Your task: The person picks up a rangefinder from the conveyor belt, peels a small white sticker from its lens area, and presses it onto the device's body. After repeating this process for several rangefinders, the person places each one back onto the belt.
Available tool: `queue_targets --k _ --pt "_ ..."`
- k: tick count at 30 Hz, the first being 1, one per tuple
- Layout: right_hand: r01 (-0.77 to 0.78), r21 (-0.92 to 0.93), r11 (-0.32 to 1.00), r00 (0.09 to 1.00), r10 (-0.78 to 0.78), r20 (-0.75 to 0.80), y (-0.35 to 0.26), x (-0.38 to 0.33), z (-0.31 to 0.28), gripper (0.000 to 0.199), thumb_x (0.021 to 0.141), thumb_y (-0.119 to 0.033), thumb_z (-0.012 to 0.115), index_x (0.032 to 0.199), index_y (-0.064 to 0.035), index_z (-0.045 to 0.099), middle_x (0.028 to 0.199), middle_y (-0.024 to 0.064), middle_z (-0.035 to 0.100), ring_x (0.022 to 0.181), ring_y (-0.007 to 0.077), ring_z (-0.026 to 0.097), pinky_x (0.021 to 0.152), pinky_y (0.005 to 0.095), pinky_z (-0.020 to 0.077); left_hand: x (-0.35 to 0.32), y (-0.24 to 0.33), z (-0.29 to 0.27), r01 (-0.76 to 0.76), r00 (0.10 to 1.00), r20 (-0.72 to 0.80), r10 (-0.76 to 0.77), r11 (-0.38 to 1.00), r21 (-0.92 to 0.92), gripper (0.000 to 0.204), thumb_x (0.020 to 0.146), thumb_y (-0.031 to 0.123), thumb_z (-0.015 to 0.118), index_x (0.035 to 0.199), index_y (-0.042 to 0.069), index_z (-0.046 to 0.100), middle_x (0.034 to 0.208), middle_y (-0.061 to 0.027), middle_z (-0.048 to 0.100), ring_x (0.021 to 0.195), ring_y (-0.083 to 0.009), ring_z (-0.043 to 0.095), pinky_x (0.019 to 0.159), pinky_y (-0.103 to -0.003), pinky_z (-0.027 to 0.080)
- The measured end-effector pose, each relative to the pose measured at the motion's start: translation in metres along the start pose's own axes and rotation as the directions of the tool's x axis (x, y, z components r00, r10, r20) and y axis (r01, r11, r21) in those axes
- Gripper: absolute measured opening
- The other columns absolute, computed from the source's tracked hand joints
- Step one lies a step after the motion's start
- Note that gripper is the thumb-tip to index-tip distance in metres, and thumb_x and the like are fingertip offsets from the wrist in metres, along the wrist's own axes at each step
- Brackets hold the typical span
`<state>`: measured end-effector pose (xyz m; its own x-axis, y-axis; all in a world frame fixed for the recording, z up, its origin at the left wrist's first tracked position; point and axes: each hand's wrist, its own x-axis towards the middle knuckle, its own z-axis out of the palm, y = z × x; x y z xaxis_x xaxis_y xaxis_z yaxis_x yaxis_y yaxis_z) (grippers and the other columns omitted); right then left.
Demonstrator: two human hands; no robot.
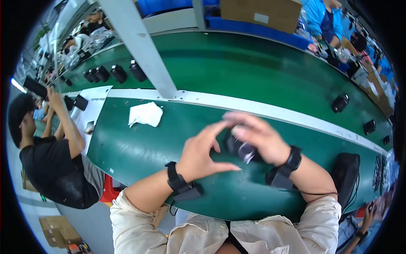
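A small black object with a shiny, clear-looking part at its lower end (pixel 244 151) sits in my right hand (pixel 270 143), whose fingers curl over its top. Motion blur hides its exact kind. My left hand (pixel 198 155) is just left of it, thumb and fingers spread in a wide C, the fingertips meeting or overlapping the right hand's fingers at the top. I cannot tell whether the left fingertips touch the object. Both wrists wear black straps with small dark boxes.
The green worktable (pixel 139 146) carries a crumpled white cloth (pixel 146 114) and, at right, a black case (pixel 346 178). Beyond a white rail (pixel 237 101), a green conveyor (pixel 237 63) bears several black devices (pixel 118 73). A metal post (pixel 139 46) rises ahead. A co-worker (pixel 55 165) works at left.
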<state>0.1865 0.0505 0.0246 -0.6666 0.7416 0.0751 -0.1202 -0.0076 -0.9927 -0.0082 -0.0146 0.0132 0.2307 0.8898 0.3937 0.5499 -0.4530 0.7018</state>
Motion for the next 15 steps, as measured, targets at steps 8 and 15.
queue_targets --k 8,15 --pt "0.138 -0.271 0.953 0.703 -0.287 -0.65 0.022 0.045 -0.148 0.034 0.098 -0.038 0.05 0.112 -0.0073 0.057 0.093 -0.0007 0.058 0.085 0.008 0.054 0.078 0.0236 0.043 0.056 -0.146 -0.147 0.214 0.581 -0.771 -0.26 0.963 -0.164 0.055 0.079 0.034 0.077 0.113 -0.003 0.053 0.093 -0.011 0.06 0.072 -0.0131 0.055 0.066 -0.029 0.047" --pt "-0.046 -0.254 0.966 0.564 -0.184 -0.805 0.035 0.046 -0.176 0.046 0.096 -0.043 0.054 0.11 0.0004 0.063 0.101 0.006 0.063 0.091 0.0145 0.056 0.085 0.0271 0.0423 0.11 -0.271 -0.193 0.607 0.64 -0.696 -0.326 0.77 0.197 0.087 0.07 0.048 0.079 0.127 -0.009 0.047 0.122 -0.0247 0.059 0.108 -0.0309 0.061 0.092 -0.037 0.047"
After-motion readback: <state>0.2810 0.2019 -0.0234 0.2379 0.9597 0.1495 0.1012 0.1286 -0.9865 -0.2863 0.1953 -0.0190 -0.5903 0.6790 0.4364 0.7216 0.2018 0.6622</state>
